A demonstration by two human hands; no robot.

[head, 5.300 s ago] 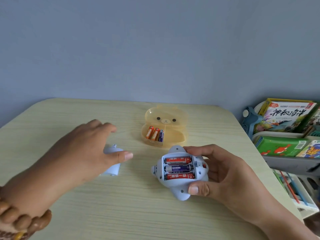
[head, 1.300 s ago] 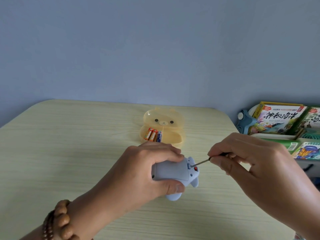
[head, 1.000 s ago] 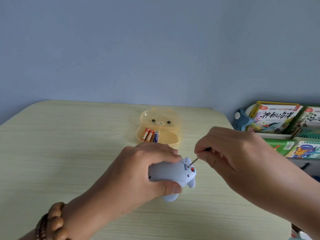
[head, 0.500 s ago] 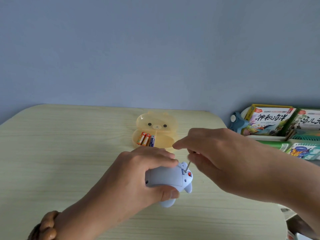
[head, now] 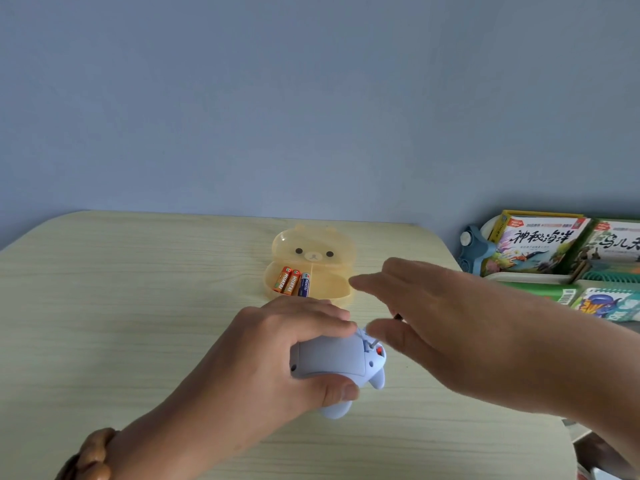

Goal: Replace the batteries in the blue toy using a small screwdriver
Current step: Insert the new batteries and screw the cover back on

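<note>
The pale-blue plastic animal-shaped toy (head: 329,358) sits underside-up in the left hand (head: 277,348), with the thumb on its near edge and the fingers curled over the far edge. Its smooth battery cover is seated on the body. A small red spot shows at the right end, and rounded limbs stick out to the right and towards the viewer. The small screwdriver (head: 372,344) — thin metal shaft, dark handle — slants down from the right hand (head: 450,323), which holds it, to the cover's right edge. Three batteries (head: 293,285) — two orange, one blue-and-white — lie side by side in the left part of an open translucent yellow bear-shaped case (head: 332,289) beyond the toy.
</note>
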